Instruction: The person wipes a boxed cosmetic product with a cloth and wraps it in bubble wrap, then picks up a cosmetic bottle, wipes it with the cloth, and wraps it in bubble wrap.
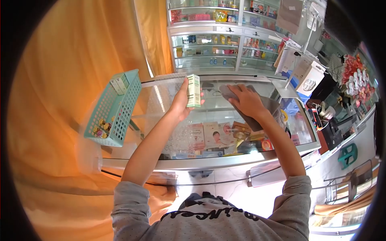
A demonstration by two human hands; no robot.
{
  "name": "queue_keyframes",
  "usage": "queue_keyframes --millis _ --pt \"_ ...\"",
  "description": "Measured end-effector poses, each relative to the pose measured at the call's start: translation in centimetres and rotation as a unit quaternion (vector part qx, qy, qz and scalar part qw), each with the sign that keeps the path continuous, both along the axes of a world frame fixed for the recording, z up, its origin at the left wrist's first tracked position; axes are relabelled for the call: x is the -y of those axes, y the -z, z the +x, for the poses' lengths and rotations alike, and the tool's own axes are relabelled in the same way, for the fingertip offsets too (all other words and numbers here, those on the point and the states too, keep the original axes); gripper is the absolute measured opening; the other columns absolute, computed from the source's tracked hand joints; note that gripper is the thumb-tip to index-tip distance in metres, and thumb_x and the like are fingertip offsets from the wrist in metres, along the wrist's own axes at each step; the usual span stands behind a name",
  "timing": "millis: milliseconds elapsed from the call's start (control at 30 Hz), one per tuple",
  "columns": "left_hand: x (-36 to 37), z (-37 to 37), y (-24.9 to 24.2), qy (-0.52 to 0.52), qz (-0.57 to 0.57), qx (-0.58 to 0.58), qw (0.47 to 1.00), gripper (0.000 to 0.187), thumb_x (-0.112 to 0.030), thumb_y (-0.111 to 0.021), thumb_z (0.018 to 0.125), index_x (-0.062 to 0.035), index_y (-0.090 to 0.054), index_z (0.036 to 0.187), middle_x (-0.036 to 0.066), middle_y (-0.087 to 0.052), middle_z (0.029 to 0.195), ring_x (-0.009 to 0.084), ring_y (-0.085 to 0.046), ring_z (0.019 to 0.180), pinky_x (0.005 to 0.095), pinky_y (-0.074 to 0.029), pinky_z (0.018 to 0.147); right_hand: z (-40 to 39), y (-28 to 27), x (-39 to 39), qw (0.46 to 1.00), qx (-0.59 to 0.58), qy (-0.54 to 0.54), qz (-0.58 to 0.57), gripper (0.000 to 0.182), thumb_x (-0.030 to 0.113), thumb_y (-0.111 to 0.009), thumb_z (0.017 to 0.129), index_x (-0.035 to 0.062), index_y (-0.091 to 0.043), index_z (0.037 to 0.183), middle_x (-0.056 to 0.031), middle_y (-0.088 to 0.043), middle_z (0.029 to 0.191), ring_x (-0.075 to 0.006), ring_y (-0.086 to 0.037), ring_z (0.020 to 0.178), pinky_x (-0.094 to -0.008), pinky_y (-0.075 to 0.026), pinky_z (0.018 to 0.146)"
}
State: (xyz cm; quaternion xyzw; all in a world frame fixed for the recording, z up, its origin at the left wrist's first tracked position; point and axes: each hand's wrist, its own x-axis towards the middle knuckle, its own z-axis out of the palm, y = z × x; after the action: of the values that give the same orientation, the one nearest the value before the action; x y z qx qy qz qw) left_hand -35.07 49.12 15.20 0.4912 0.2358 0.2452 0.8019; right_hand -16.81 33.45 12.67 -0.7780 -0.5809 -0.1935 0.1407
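Left hand (179, 102) gripping upright box (194, 90), right hand (245, 100) flat on grey cloth (263, 110)

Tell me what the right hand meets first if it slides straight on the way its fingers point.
Probably the white-and-green carton held by the left hand: the right hand, pressing a grey cloth on the glass counter top, points toward it. Depth unclear.

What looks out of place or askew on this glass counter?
Little stands out. The teal basket sits at the glass counter's left edge and appears tilted. The left hand holds a box; the right hand presses a grey cloth.
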Motion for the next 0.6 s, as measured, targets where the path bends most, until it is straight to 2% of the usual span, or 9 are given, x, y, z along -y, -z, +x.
queue_keyframes --millis 233,300,333,400,433,467,533,567,600 --pt "-2.4 0.3 3.4 0.057 -0.039 0.062 0.996 0.054 -0.051 -0.031 0.098 -0.0061 -0.054 0.115 0.003 -0.053 0.086 0.0118 -0.055 0.077 0.0276 -0.051 0.070 -1.5 -2.2 -3.5 0.983 -0.092 -0.062 0.145 0.038 0.018 -0.060 0.084 0.0168 -0.053 0.121 -0.0117 -0.056 0.113 -0.0354 -0.062 0.083 -0.0425 -0.051 0.075" --pt "-3.0 0.3 4.1 0.067 -0.038 0.058 0.995 0.053 -0.050 -0.032 0.098 -0.0068 -0.053 0.120 0.004 -0.058 0.096 0.0137 -0.058 0.087 0.0303 -0.051 0.075 -3.9 -2.9 -4.0 0.964 -0.093 -0.164 0.188 0.034 0.017 -0.060 0.084 0.0163 -0.055 0.118 -0.0090 -0.057 0.111 -0.0351 -0.062 0.086 -0.0409 -0.051 0.074" --pt "-2.9 0.2 4.0 0.060 -0.040 0.059 0.996 0.053 -0.050 -0.032 0.098 -0.0068 -0.053 0.120 0.004 -0.058 0.096 0.0137 -0.058 0.087 0.0303 -0.051 0.075 -4.9 -2.3 -4.3 0.963 -0.094 -0.171 0.184 0.034 0.017 -0.060 0.084 0.0163 -0.055 0.118 -0.0090 -0.057 0.111 -0.0351 -0.062 0.086 -0.0409 -0.051 0.074" --pt "-2.3 0.0 3.8 0.039 -0.054 0.023 0.998 0.053 -0.050 -0.032 0.098 -0.0080 -0.052 0.123 0.006 -0.059 0.111 0.0170 -0.058 0.099 0.0329 -0.050 0.082 -6.8 -1.0 -4.9 0.956 -0.088 -0.251 0.121 0.032 0.014 -0.060 0.082 0.0170 -0.059 0.113 -0.0088 -0.057 0.112 -0.0324 -0.061 0.088 -0.0376 -0.050 0.073" --pt "-2.0 -0.3 3.6 0.076 -0.054 0.085 0.992 0.049 -0.046 -0.033 0.099 -0.0090 -0.051 0.124 0.008 -0.058 0.118 0.0195 -0.057 0.107 0.0343 -0.048 0.087 -7.1 -1.0 -4.8 0.936 0.095 -0.307 0.140 0.030 0.013 -0.061 0.079 0.0178 -0.063 0.109 -0.0079 -0.058 0.109 -0.0301 -0.061 0.088 -0.0360 -0.050 0.073" --pt "-1.6 -0.3 3.5 0.071 -0.059 0.080 0.992 0.049 -0.046 -0.033 0.099 -0.0090 -0.051 0.124 0.008 -0.058 0.118 0.0195 -0.057 0.107 0.0343 -0.048 0.087 -7.0 -1.1 -4.8 0.937 0.088 -0.310 0.137 0.030 0.013 -0.061 0.079 0.0178 -0.063 0.109 -0.0079 -0.058 0.109 -0.0301 -0.061 0.088 -0.0360 -0.050 0.073" --pt "-0.8 -0.1 3.1 0.061 0.025 0.016 0.998 0.046 -0.041 -0.030 0.100 -0.0089 -0.050 0.125 0.008 -0.059 0.116 0.0186 -0.058 0.105 0.0340 -0.048 0.086 -6.6 -1.9 -4.9 0.941 0.026 -0.259 0.216 0.029 0.010 -0.060 0.077 0.0181 -0.065 0.105 -0.0076 -0.058 0.109 -0.0284 -0.061 0.085 -0.0356 -0.050 0.071" --pt "-0.5 -0.2 2.6 0.063 0.048 -0.057 0.995 0.043 -0.036 -0.028 0.100 -0.0089 -0.049 0.127 0.009 -0.059 0.116 0.0195 -0.058 0.105 0.0344 -0.049 0.086 -6.2 -1.9 -4.8 0.954 -0.034 -0.208 0.214 0.028 0.008 -0.059 0.079 0.0163 -0.065 0.104 -0.0077 -0.058 0.109 -0.0279 -0.061 0.085 -0.0357 -0.050 0.069" --pt "-0.3 -0.1 2.7 0.063 0.044 -0.059 0.995 0.043 -0.036 -0.028 0.100 -0.0089 -0.049 0.127 0.009 -0.059 0.116 0.0195 -0.058 0.105 0.0344 -0.049 0.086 -6.1 -1.9 -4.6 0.954 -0.036 -0.208 0.212 0.028 0.008 -0.059 0.079 0.0163 -0.065 0.104 -0.0077 -0.058 0.109 -0.0279 -0.061 0.085 -0.0357 -0.050 0.069"
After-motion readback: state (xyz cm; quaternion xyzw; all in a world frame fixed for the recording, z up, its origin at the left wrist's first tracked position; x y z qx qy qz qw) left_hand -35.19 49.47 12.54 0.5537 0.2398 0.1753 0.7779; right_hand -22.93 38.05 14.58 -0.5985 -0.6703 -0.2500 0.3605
